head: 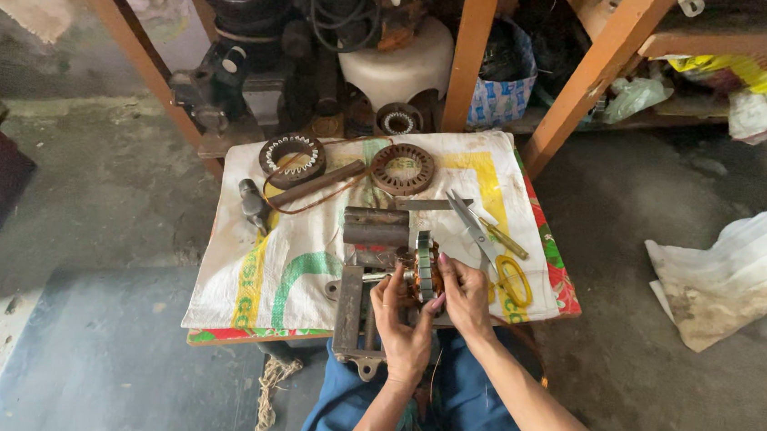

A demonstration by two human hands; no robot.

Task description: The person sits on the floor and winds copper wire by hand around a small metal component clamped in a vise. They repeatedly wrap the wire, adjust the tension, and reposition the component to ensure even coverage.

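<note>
Head view, looking down on a low bench [230, 308] covered with a white printed sack cloth [307, 264].

Item in hand: a motor stator [425, 269], ring-shaped with copper windings, standing on edge at the near middle of the bench, mounted at the end of a dark metal winding jig [351, 309]. Left hand [402, 322]: fingers curled against the near left face of the stator, clamped on it. Right hand [466, 295]: fingers closed together on the right side of the same stator, fingertips at its rim. Both hands touch it; the two wrists lie close together over blue-clad knees.

Just behind the stator: a rusty brown metal cylinder [376, 227], lying across the jig.

Right of the hands: scissors with yellow handles [490, 251], blades open and pointing away; a screwdriver with a yellowish handle [500, 238] beside the blades.

Far edge of the bench: a second stator with white-tipped windings [292, 156] at left; a bare laminated stator core [402, 169], brown, at middle. A dark flat bar [318, 183] lies slantwise between them. A hammer [255, 204] rests at the left edge.

Behind the bench: orange-painted shelving frame [469, 49] holding dark motor parts and a white plastic stool [395, 66]. On the concrete floor at right: a crumpled white sack [744, 271].
</note>
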